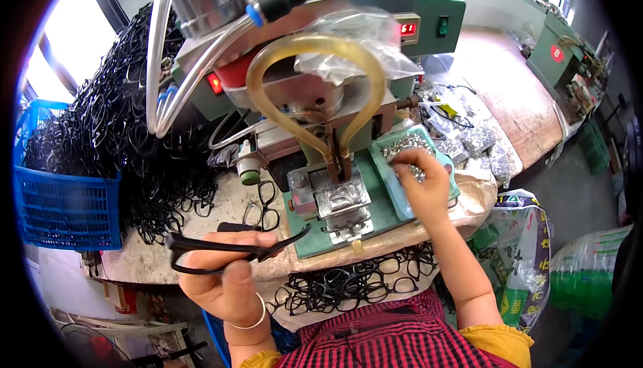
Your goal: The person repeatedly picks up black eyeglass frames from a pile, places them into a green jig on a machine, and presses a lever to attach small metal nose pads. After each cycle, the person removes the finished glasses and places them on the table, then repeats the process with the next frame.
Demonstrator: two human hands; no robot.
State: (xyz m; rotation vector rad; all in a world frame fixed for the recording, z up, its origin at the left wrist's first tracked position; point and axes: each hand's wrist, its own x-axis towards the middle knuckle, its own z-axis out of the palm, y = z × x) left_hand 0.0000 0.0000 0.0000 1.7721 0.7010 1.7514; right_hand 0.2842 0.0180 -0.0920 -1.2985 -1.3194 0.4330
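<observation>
My left hand (224, 281) is closed around a black eyeglass frame (221, 247), with one temple reaching toward the machine. Over a light green tray (395, 194) of small shiny metal pieces (410, 148), my right hand (426, 184) has its fingers bent and pressed together. Whatever lies between those fingertips is too small to make out. Between my hands is the machine's metal fixture (345, 200) on a green base. Two copper-coloured electrodes (339, 166), fed by a looped yellowish hose (318, 43), stand just above the fixture.
A tangled heap of black frames (127, 120) spills from a blue basket (67, 200) on the left. More eyeglass frames (355, 281) lie along the front edge before my lap. Bags of metal parts (479, 137) sit right of the tray; a large sack (516, 254) stands below.
</observation>
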